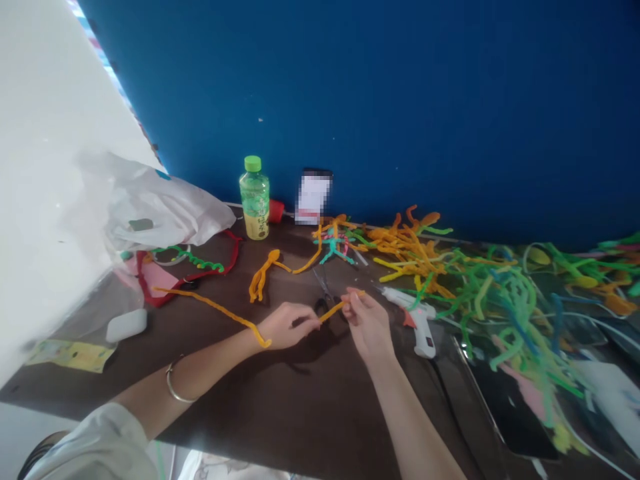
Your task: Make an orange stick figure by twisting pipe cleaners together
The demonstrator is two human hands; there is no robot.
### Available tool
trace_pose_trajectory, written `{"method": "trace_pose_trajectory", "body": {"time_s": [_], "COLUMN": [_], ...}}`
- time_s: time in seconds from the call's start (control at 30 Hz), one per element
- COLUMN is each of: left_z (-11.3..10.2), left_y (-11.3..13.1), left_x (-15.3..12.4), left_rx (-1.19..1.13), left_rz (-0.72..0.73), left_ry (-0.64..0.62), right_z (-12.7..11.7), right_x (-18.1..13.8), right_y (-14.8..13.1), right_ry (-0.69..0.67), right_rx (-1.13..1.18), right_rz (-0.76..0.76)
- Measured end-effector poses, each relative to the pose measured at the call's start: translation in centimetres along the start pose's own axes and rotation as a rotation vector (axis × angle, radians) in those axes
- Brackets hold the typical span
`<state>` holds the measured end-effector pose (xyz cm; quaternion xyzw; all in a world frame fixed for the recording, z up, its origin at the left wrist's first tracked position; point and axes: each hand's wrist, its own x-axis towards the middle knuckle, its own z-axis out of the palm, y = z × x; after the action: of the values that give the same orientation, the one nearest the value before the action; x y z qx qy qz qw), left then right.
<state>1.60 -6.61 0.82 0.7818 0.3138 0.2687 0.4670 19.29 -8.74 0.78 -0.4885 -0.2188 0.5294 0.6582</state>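
Fuzzy orange stem (pixel 332 312), at six o'clock from the turquoise figure (pixel 331 249): my left hand (pixel 287 325) and right hand (pixel 368 324) both pinch it; presumably light, soft and bendable, best taken by fingertips near each end

A fuzzy orange stem (pixel 331 311) slants between the left hand (pixel 290 325) and the right hand (pixel 367 323). A longer orange strand (pixel 215 306), bent at its end, crosses the left wrist (pixel 246 348).
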Motion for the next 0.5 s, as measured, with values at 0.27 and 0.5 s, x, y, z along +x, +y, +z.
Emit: {"method": "trace_pose_trajectory", "body": {"time_s": [0.27, 0.5], "left_z": [-0.5, -1.5], "left_y": [-0.9, -1.7], "left_x": [1.1, 1.7], "left_rx": [-0.679, -1.069], "left_rz": [-0.27, -0.298], "left_ry": [0.505, 0.693], "right_z": [0.4, 0.6], "right_x": [-0.1, -1.2], "right_y": [0.5, 0.9], "right_ry": [0.036, -0.052], "right_rx": [-0.053, -0.484], "right_rz": [-0.092, -0.338]}}
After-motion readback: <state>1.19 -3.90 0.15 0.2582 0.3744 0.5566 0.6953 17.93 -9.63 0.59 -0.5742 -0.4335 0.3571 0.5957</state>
